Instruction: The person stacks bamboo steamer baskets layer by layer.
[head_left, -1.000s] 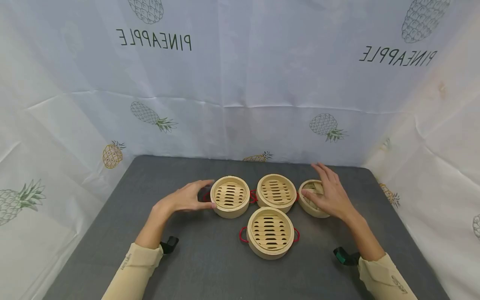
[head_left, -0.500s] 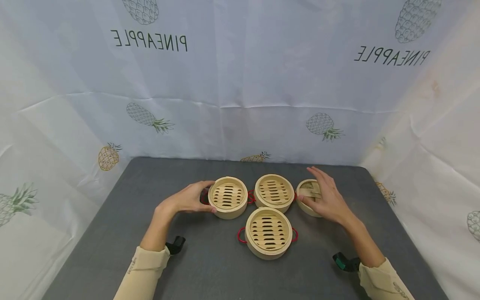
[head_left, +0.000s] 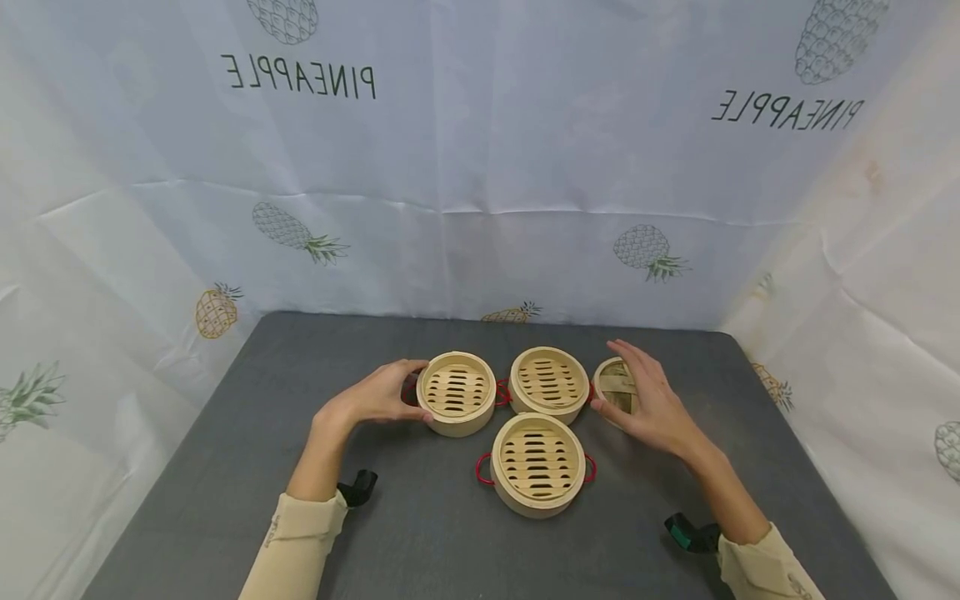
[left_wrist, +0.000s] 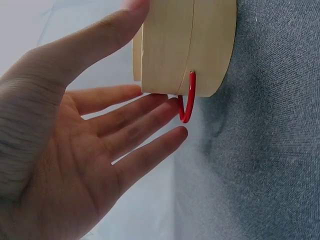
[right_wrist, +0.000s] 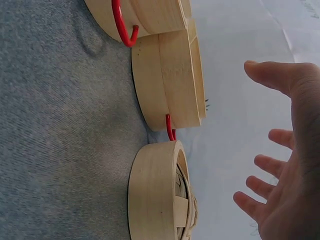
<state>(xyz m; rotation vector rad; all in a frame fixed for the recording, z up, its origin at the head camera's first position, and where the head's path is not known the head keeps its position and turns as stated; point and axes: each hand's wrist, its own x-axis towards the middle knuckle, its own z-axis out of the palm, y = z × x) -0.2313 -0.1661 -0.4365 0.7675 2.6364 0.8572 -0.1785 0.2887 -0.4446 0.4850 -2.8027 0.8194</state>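
My left hand spreads around the left side of a round bamboo steamer basket with a slatted base. In the left wrist view the thumb lies at its rim, and the loosely straight fingers reach its side near a red handle. My right hand hovers over a bamboo steamer lid with a woven top, partly hiding it. The right wrist view shows the fingers apart from the lid, holding nothing. A second steamer basket stands between, and a third sits in front.
All the pieces stand on a dark grey table, close together at its middle and right. A white curtain with printed pineapples hangs behind the table and along both sides. Red handles stick out between the baskets.
My right hand has shifted slightly left and lower over the lid. The left hand has come a little closer around the left basket. The baskets stay in place relative to one another.
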